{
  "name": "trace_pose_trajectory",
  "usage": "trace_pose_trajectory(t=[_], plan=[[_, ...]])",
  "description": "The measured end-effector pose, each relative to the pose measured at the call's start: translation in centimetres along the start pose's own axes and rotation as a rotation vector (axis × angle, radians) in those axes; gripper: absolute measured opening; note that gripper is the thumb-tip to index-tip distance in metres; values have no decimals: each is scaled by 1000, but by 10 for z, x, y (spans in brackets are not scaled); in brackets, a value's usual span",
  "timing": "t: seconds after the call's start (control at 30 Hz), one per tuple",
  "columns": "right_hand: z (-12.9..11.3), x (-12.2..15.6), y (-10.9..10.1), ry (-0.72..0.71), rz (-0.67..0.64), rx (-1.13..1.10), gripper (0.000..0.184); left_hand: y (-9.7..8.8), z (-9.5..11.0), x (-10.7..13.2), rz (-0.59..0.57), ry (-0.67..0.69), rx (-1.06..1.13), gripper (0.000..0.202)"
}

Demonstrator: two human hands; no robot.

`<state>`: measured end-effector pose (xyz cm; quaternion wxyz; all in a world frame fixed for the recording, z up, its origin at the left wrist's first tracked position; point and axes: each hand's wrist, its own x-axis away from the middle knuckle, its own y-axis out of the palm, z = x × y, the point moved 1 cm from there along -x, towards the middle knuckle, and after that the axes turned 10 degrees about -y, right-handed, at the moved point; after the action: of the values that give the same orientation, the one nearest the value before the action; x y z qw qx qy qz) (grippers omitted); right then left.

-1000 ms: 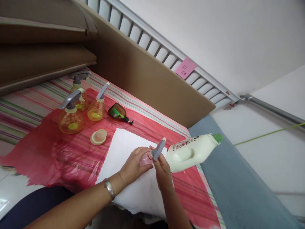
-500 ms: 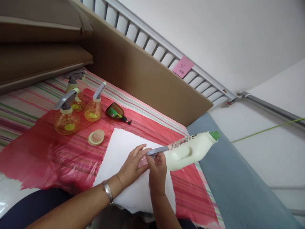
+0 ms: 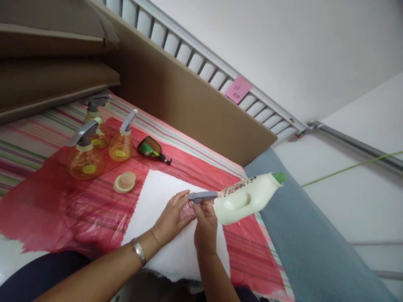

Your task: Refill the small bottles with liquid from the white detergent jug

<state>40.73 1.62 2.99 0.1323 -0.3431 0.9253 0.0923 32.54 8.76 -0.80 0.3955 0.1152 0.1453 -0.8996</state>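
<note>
Over a white cloth [image 3: 159,186] with a scalloped edge, my left hand [image 3: 170,218] is closed around the pink see-through body of a spray bottle [image 3: 186,211]. My right hand [image 3: 206,228] grips its collar just below the grey trigger head [image 3: 203,196]; the fingertips partly hide the neck. I cannot tell how tightly the head sits on the bottle. Just beyond my right hand lies a pale green jug [image 3: 245,201] with a handle and a green cap, tilted on its side. A silver bracelet circles my left wrist.
Yellow spray bottles [image 3: 85,162] stand at the left on a red plastic sheet [image 3: 53,193] over a striped cloth. A brown pump bottle [image 3: 150,147] lies behind the white cloth, near a round pale lid [image 3: 124,182]. A brown board [image 3: 189,109] rises at the back.
The grey trigger head has turned in my hands, from slanting up to the right to nearly level. My fingers have shifted slightly around the neck. The view has drifted a little.
</note>
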Motion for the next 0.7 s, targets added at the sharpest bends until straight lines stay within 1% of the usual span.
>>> trace_pose_trajectory(t=[0.1, 0.23, 0.37, 0.47, 0.5, 0.63, 0.7], plan=[[0, 2, 4, 2, -10, 27, 34, -2, 1, -1, -10, 10, 4, 45], [-1, 2, 3, 0, -30, 83, 38, -1, 3, -2, -21, 34, 0, 46], [8, 0, 1, 1, -18, 91, 35, 4, -2, 2, 55, 60, -12, 49], [13, 2, 0, -15, 11, 105, 32, 7, -6, 5, 107, 101, -30, 44], [12, 4, 0, -27, 4, 105, 31, 7, -6, 5, 110, 113, -35, 42], [5, 6, -1, -35, -113, 58, 28, 6, -5, 4, 100, 107, -31, 41], [2, 5, -2, -11, -98, 26, 27, 5, -5, 4, 99, 98, -26, 42]])
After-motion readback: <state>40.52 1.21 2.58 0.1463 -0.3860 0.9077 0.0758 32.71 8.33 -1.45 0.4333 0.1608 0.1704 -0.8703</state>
